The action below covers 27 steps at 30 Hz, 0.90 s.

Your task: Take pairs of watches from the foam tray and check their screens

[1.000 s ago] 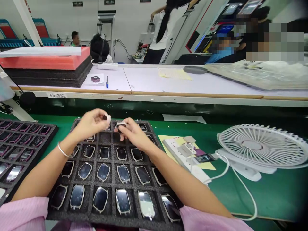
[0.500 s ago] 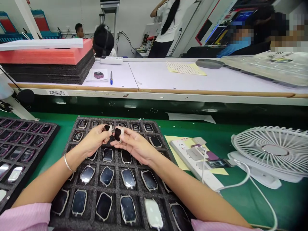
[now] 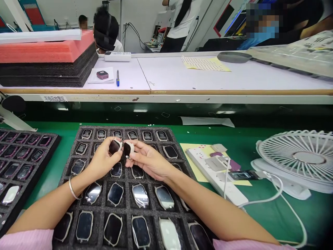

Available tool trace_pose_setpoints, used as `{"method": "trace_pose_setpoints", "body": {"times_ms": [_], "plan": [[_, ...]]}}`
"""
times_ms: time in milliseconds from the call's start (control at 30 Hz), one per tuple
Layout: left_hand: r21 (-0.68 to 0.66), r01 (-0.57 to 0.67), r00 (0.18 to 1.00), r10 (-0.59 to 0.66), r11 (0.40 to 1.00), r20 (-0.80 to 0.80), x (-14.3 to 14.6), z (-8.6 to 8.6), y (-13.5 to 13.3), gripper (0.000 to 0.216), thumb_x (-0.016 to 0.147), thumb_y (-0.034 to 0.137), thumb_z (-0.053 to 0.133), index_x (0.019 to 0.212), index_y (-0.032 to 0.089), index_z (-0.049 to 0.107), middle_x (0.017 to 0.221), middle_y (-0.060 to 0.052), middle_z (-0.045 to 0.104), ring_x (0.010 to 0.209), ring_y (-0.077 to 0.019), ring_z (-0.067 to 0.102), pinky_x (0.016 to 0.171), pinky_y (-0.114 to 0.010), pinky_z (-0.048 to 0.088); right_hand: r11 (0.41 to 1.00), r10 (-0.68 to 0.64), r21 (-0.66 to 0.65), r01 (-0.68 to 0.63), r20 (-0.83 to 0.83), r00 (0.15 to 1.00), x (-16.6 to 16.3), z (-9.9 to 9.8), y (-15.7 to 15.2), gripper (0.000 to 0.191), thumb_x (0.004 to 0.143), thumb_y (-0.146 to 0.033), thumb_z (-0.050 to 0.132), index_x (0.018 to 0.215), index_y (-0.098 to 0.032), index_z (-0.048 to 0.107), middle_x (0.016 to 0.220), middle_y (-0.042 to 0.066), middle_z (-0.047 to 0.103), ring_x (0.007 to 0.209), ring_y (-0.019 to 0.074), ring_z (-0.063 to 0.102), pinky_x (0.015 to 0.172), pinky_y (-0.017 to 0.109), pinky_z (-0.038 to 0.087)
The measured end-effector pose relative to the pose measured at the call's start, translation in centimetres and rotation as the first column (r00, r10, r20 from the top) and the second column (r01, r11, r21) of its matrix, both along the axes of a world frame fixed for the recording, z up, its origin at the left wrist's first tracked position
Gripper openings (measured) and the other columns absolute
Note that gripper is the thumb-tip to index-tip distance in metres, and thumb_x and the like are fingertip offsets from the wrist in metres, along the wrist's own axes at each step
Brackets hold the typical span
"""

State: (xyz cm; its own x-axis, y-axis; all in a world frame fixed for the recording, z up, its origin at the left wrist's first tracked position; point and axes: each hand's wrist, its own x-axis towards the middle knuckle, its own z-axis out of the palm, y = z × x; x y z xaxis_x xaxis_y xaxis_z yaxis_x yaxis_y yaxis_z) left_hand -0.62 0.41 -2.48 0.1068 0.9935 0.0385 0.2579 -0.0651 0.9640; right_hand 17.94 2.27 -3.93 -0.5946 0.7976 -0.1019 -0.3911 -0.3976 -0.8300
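My left hand [image 3: 108, 154] is closed on a smartwatch case [image 3: 114, 147] with a dark screen and pale frame. Right beside it, my right hand [image 3: 145, 158] grips a second smartwatch case [image 3: 127, 149], also dark-faced with a light rim. Both are held close together above a black foam tray [image 3: 126, 208]. Several watch cases lie in the tray's compartments, most with dark screens up, such as the watch case [image 3: 115, 193] below my hands. One pale watch case [image 3: 169, 234] lies near the front. My forearms hide some compartments.
Another foam tray [image 3: 56, 139] with purple-rimmed watch cases lies at left. To the right are a white power strip [image 3: 192, 154], cables and a white fan [image 3: 299, 158]. A raised shelf [image 3: 166, 78] crosses behind, bearing stacked foam [image 3: 47, 74] and a pen [image 3: 118, 78]. People are beyond it.
The watch case in my left hand has turned and shows more of its dark screen. My right hand still holds its watch case. The whole view has shifted slightly.
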Motion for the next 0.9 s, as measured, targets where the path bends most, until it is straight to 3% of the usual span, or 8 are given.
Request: {"method": "trace_pose_setpoints", "body": {"times_ms": [300,767,900], "plan": [[0.003,-0.077,0.997,0.077,0.997,0.02,0.14,-0.19,-0.46,0.039,0.08,0.029,0.062,0.116,0.02,0.052,0.107,-0.006,0.063,0.099,-0.0197,0.062,0.091,-0.035,0.049,0.999,0.053,0.008,-0.053,-0.049,0.997,0.21,-0.09,-0.09,0.05,0.077,-0.031,0.084,0.122,-0.022,0.064,0.088,-0.001,0.069,0.07,0.0121,0.069,0.074,0.03,0.056],[0.04,-0.034,0.995,0.037,0.999,-0.094,-0.09,-0.14,-0.93,0.037,0.087,0.034,0.059,0.12,0.02,0.054,0.112,-0.008,0.065,0.107,-0.0236,0.062,0.088,-0.035,0.051,0.991,0.102,0.091,-0.099,-0.027,0.994,0.4,-0.17,-0.27,0.05,0.082,-0.036,0.08,0.125,-0.023,0.06,0.086,-0.001,0.068,0.072,0.0125,0.069,0.073,0.029,0.052],[0.043,-0.04,0.997,0.042,0.998,-0.061,0.03,-0.06,-0.99,0.038,0.087,0.035,0.059,0.122,0.02,0.053,0.111,-0.008,0.065,0.105,-0.0228,0.062,0.089,-0.036,0.05,0.992,0.095,0.09,-0.091,-0.035,0.995,0.44,-0.18,-0.27,0.051,0.081,-0.036,0.081,0.126,-0.022,0.059,0.088,-0.001,0.069,0.072,0.0128,0.069,0.073,0.03,0.053]]}}
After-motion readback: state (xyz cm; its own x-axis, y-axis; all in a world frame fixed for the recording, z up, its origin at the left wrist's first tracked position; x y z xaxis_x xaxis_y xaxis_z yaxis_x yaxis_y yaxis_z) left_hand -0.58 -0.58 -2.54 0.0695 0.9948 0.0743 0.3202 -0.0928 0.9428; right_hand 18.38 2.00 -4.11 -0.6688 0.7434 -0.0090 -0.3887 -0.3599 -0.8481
